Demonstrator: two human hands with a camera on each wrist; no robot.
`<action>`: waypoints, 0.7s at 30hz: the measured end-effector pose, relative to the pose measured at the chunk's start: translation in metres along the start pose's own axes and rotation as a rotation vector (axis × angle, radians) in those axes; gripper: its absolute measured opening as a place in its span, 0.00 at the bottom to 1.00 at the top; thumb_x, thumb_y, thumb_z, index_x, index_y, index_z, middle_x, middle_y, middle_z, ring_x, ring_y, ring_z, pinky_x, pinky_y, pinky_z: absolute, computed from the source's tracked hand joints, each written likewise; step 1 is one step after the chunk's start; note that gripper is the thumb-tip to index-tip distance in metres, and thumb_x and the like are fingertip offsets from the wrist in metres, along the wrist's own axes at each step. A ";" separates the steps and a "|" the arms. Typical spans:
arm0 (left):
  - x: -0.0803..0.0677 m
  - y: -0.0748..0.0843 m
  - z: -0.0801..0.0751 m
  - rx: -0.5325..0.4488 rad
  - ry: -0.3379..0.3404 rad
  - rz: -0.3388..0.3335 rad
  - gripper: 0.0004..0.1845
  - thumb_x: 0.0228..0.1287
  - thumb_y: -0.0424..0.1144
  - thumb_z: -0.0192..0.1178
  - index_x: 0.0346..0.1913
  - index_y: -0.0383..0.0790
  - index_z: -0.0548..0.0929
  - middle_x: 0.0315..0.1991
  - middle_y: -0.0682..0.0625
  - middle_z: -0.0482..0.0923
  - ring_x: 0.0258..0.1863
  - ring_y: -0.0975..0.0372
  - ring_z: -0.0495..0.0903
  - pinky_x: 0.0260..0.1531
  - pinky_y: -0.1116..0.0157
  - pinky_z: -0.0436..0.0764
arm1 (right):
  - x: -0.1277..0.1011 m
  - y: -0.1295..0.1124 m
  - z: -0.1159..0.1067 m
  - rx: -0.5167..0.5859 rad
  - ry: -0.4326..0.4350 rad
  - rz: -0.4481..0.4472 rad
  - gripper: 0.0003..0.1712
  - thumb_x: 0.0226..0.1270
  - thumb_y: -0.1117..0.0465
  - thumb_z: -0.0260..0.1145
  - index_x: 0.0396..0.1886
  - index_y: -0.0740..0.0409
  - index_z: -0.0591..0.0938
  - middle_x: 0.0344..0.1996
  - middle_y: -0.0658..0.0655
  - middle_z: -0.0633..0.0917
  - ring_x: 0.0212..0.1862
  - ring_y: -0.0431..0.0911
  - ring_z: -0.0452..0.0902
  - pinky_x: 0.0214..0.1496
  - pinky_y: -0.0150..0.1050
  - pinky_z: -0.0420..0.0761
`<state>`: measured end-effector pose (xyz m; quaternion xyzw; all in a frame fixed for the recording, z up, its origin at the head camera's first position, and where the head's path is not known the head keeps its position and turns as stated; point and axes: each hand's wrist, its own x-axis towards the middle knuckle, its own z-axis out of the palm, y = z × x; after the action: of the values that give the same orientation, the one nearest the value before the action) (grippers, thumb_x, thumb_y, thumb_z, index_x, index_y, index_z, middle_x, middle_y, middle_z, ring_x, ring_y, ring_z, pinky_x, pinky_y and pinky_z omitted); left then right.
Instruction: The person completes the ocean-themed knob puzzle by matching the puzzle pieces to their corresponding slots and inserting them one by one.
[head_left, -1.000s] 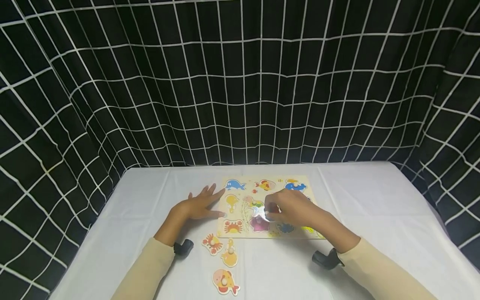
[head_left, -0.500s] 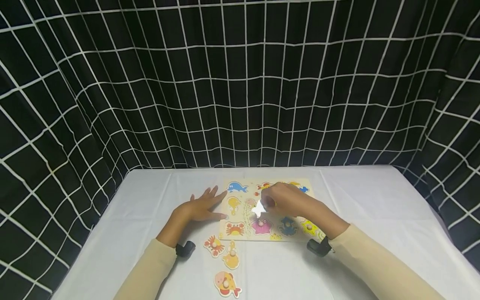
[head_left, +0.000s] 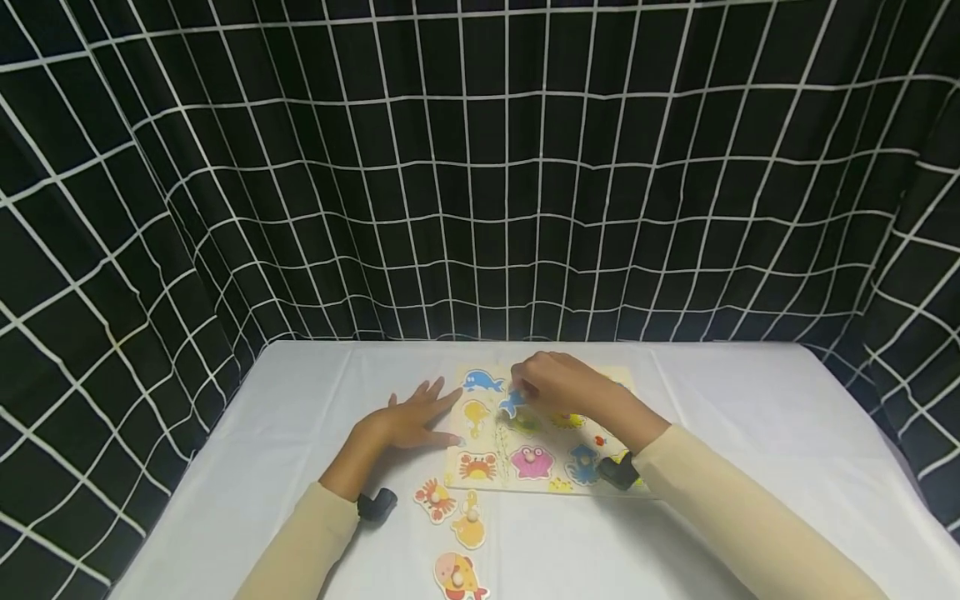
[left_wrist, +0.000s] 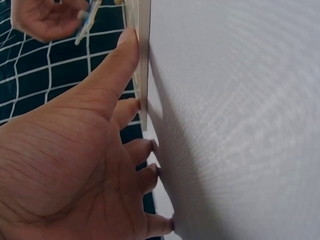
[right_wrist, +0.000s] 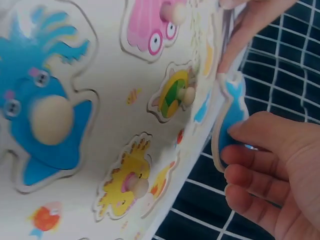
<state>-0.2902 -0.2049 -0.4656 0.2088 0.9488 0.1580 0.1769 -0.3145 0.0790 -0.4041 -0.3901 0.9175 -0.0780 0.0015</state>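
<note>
Two hands are at work over a puzzle board (head_left: 540, 487) laid on a white table (head_left: 750, 433). A blue piece (head_left: 513, 402) is pinched in the right hand (head_left: 558, 385), the fingers (right_wrist: 250, 172) curled round its edge; in the right wrist view the piece (right_wrist: 231, 117) is seen held on edge, tilted well away from flat and lifted off the board (right_wrist: 115, 125). It hangs over the upper middle of the board, just right of the blue whale (head_left: 482, 382) and just above the green turtle piece (head_left: 525, 421). Its long axis is judged to run roughly up from the board rather than along it, so it would have to be laid flat before it could be seated. The left hand (head_left: 408, 419) is spread flat on the table, fingers straight, its fingertips (left_wrist: 131, 37) pressed against the board's left edge (left_wrist: 144, 60), nothing held. Of the two, the right hand is plainly the nearer to the piece. Three loose pieces (head_left: 453, 521) lie on the table below the board.
</note>
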 end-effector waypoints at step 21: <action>-0.004 0.001 -0.006 -0.015 -0.015 0.019 0.46 0.69 0.65 0.57 0.82 0.53 0.52 0.82 0.39 0.38 0.81 0.43 0.37 0.69 0.28 0.39 | 0.071 -0.006 0.016 -0.184 -0.114 -0.009 0.11 0.57 0.70 0.76 0.36 0.54 0.85 0.31 0.49 0.87 0.29 0.41 0.76 0.36 0.34 0.81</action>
<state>-0.2884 -0.2070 -0.4584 0.2176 0.9442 0.1650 0.1842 -0.3586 0.0224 -0.4145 -0.3966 0.9174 0.0287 0.0175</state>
